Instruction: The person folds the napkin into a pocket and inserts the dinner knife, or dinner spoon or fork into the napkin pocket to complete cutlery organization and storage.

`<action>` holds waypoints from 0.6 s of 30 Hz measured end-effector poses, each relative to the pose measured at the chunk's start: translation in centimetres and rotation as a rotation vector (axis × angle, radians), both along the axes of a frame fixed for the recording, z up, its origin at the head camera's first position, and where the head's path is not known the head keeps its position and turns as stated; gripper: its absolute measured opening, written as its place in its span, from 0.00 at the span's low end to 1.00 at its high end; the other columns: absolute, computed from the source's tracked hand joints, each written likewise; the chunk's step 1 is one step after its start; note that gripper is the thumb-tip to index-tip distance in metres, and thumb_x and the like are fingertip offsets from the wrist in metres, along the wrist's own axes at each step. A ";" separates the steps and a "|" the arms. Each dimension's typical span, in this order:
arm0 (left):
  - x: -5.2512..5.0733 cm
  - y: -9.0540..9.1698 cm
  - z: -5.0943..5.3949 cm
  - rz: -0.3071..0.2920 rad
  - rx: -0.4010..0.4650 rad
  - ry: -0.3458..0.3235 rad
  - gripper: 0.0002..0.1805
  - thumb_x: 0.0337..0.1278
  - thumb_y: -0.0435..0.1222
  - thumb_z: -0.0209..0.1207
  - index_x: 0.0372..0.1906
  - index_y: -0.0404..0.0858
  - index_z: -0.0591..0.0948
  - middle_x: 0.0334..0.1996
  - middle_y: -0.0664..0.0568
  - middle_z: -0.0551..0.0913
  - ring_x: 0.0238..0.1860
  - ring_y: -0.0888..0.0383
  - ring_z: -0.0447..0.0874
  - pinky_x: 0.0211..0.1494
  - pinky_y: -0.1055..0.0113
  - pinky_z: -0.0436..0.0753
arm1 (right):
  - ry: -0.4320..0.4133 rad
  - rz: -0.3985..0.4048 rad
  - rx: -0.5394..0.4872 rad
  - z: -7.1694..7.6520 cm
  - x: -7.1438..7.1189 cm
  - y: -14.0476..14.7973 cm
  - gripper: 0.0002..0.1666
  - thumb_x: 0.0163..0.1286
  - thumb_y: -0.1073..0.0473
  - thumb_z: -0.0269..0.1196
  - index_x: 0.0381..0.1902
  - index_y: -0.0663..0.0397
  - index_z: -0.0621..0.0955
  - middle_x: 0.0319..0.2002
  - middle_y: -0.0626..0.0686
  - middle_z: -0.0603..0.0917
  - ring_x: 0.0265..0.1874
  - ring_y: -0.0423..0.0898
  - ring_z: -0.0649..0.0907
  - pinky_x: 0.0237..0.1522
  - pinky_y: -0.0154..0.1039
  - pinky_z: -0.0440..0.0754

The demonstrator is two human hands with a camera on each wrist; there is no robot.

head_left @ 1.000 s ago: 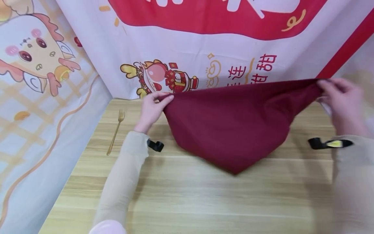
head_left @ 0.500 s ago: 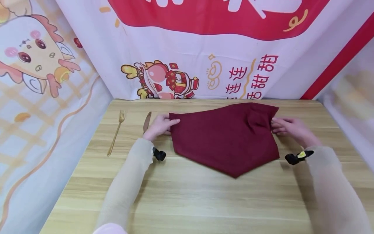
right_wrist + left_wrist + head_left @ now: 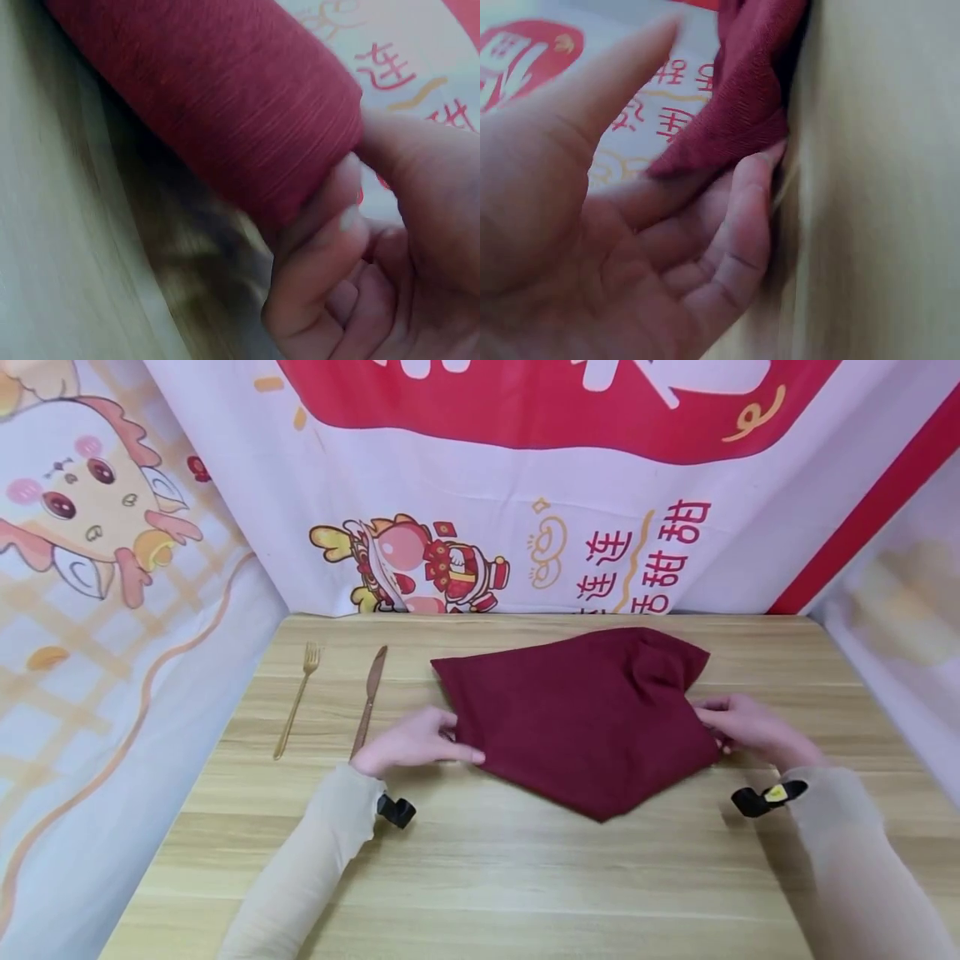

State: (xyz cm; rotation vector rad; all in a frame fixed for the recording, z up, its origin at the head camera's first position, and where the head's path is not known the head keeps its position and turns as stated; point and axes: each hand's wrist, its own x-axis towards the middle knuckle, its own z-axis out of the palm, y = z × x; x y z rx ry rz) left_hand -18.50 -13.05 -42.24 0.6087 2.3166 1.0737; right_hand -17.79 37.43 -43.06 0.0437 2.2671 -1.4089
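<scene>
A dark red cloth lies on the wooden table, its near edge coming to a point and its right part creased. At its lower left edge is my left hand. In the left wrist view the thumb of this hand stands away from the cloth, while the fingertips are tucked under the edge. My right hand holds the cloth's right edge. The right wrist view has that hand with its fingers curled below the cloth and its thumb against the edge, the thumb's tip hidden.
To the left, a gold fork and a copper-coloured knife lie on the table; my left hand is close to the knife's lower end. Printed white curtains hang behind the table and at its sides.
The cloth, stretched and raised between both hands, has come down onto the table. My right hand moved left and down. My left hand slid down the cloth's left edge, uncovering the knife.
</scene>
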 end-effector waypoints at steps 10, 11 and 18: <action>0.0 0.7 -0.3 0.003 0.223 0.169 0.09 0.71 0.41 0.63 0.49 0.43 0.87 0.42 0.58 0.86 0.38 0.56 0.80 0.43 0.65 0.78 | 0.174 -0.006 -0.176 0.3 0.9 -2.3 0.10 0.80 0.58 0.57 0.49 0.51 0.84 0.38 0.40 0.85 0.37 0.34 0.82 0.40 0.31 0.80; -0.2 0.9 -0.2 0.036 0.275 0.173 0.11 0.73 0.40 0.61 0.52 0.42 0.86 0.44 0.57 0.87 0.41 0.56 0.82 0.45 0.64 0.79 | 0.187 -0.046 -0.237 0.5 1.0 -2.4 0.09 0.80 0.60 0.57 0.48 0.50 0.84 0.39 0.39 0.84 0.37 0.34 0.82 0.39 0.30 0.80; -0.9 0.5 2.2 0.287 0.450 0.297 0.14 0.78 0.40 0.54 0.54 0.33 0.78 0.29 0.48 0.82 0.25 0.57 0.77 0.30 0.66 0.78 | 0.238 -0.285 -0.709 3.7 1.3 -1.5 0.08 0.81 0.61 0.56 0.37 0.54 0.72 0.25 0.49 0.83 0.25 0.42 0.84 0.31 0.37 0.85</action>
